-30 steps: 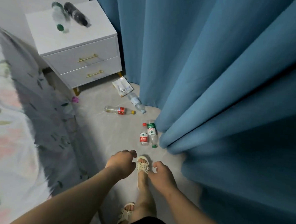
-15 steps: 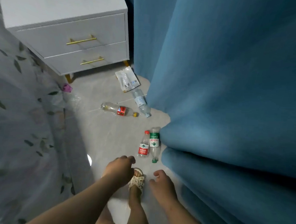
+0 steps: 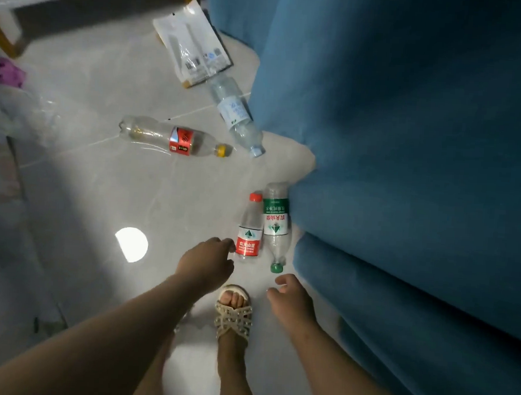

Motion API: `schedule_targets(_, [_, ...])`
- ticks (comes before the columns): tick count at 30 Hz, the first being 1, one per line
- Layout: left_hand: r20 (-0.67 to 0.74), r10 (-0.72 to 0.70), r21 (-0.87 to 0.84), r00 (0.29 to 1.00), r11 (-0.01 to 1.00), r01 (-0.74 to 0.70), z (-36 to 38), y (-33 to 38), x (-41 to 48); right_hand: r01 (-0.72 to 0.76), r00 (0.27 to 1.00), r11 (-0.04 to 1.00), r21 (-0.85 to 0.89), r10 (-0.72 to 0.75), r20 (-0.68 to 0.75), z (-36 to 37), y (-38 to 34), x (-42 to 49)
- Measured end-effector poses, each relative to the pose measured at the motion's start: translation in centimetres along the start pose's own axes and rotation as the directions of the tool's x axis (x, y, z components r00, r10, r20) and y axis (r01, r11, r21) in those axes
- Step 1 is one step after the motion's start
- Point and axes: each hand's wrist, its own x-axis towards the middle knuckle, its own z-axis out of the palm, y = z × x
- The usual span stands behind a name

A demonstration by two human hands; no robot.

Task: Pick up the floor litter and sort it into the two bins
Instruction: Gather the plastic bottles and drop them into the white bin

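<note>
left hand (image 3: 206,261) loosely curled, empty, fingertips at red-label bottle (image 3: 249,227), contact unclear. right hand (image 3: 289,297) relaxed, empty; green-label bottle (image 3: 276,222) at its 12 o'clock, apart. both bottles lie side by side by curtain (image 3: 409,145). cola bottle (image 3: 171,137), packet (image 3: 192,43) at 11 o'clock.

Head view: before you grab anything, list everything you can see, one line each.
red-cap bottle: 1, clear, red label, lying on floor, lower centre
green-cap bottle: 1, clear, green label, lying beside it at curtain edge
yellow-cap bottle: 1, clear, red label, lying mid-floor
pale-label bottle: 1, clear, lying against curtain
packet: 1, white, floor, top centre
purple item: 1, left edge, too blurred to name
curtain: 1, blue, right side
floor: grey tiles
sandalled foot: 1, beige sandal, bottom centre
left hand: empty, fingers loosely curled next to red-cap bottle
right hand: empty, near green cap
</note>
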Motion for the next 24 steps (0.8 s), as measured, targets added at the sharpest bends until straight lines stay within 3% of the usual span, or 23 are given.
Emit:
schedule_targets(5, [-0.015,-0.092,-0.163,0.996,0.983,0.089,4.0,-1.4,6.9,-0.072,0.996,0.996,0.053,0.075,-0.046,2.4,1.7,8.0])
schedule_targets(12, [-0.072,-0.143,-0.455,0.987,0.885,0.095,7.9,-0.3,14.9,-0.133,0.984,0.966,0.223,0.156,-0.089,5.3,3.0,16.1])
schedule_targets(17, [-0.07,-0.18,-0.562,0.981,0.82,0.11,9.7,0.1,17.6,-0.132,0.981,0.963,0.235,0.161,-0.11,6.0,3.7,18.3])
schedule_targets(24, [-0.053,-0.245,-0.581,0.968,0.796,0.17,8.4,-1.0,16.0,-0.1,0.986,0.972,0.215,0.126,-0.112,5.1,3.1,16.5])
